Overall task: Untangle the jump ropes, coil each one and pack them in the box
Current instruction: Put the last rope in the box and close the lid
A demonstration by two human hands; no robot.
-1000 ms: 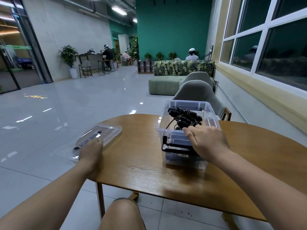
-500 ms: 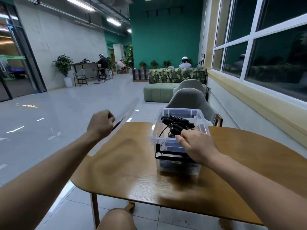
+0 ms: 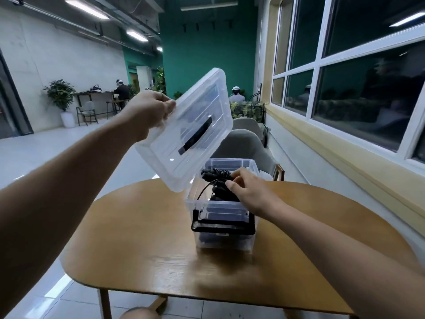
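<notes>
Fingers of the left hand (image 3: 149, 111): curled over one short edge of the lid (image 3: 202, 95), gripping it up in the air.
Fingers of the right hand (image 3: 250, 192): bent over the jump ropes (image 3: 216, 174), thumb against the near side of the bundle, holding it inside the box.
Lid: clear plastic, tilted, its lower corner just above the left rim of the box; a black strip (image 3: 195, 136) runs along its middle.
Jump ropes: black and bundled, lying in the upper part of the box, with one thin cord arcing towards the left wall.
Box (image 3: 220, 204): clear plastic, open, standing on the desk; a black carry handle (image 3: 223, 226) lies against its near wall.
Desk (image 3: 142, 238): wooden, with rounded corners.
Beyond: a grey chair (image 3: 243, 146) behind the box, windows (image 3: 358, 77) on the right, a potted plant (image 3: 61, 90) by the far left wall.
</notes>
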